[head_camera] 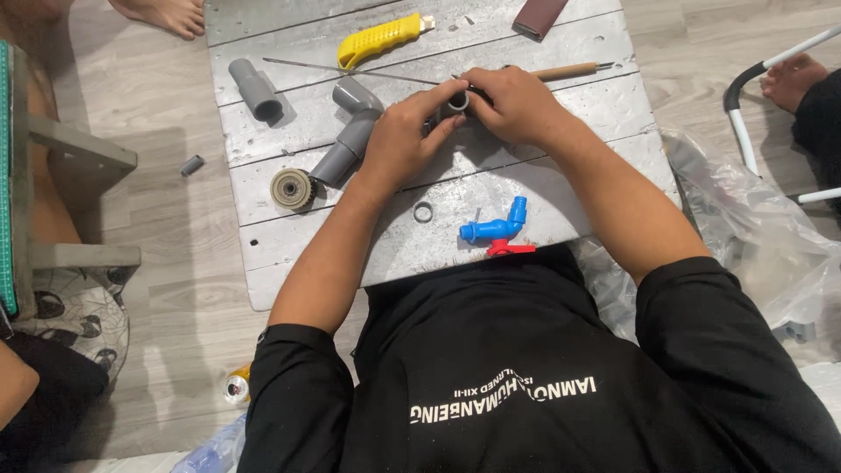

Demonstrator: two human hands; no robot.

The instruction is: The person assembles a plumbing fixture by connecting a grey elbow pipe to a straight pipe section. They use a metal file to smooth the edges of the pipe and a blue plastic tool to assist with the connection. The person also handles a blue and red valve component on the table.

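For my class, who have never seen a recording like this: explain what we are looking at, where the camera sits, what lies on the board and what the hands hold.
There is no machine here, only a person working with two bare hands. The single picture comes from a camera above the person, looking down over their black shirt at a grey wooden board on the floor.

The left hand and the right hand meet over the middle of the board, and together they hold a small grey pipe fitting; each hand has its grip closed on it.

On the board lie a yellow utility knife, a short grey pipe piece, a grey elbow pipe, a round toothed wheel, a small ring, a thin metal rod and a blue tap with a red handle.

Bare feet of other people show at the picture's edges.
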